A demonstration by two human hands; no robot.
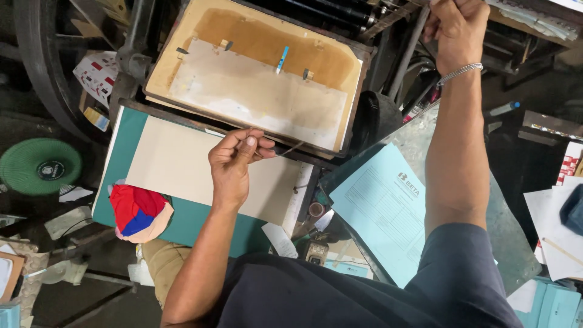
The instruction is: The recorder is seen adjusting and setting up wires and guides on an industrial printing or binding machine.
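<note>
dark blue sleeves (364, 297) fill the bottom of the view, closest of all, and both forearms stretch away from them. left hand (234, 161) sits bent at the wrist over the bench (118, 158), knuckles up, its fingers (250, 141) pressed together with the thumb, pinching one end of a thin metal wire (290, 149). right hand (456, 25) is raised far forward on a nearly straight arm, a silver bracelet (460, 71) at the wrist; its fingers are curled shut into a fist, up by the machine's upper edge, though the top of the frame cuts off what they close on.

wire looks slender, grey, slightly bowed. its long axis runs nearly level across the view, from the pinch out to the right, the free end dipping a little and lying just at the lower edge of the tilted press plate (255, 73). that plate is brown-stained, covered with a pale sheet, and carries a short blue strip (282, 59) and small metal clips.

beneath the left hand lies a cream sheet (176, 164) on a green board. a red and blue cloth (138, 212) rests at the board's near corner. a light blue printed form (382, 212) lies between the two arms on a glass pane.
</note>
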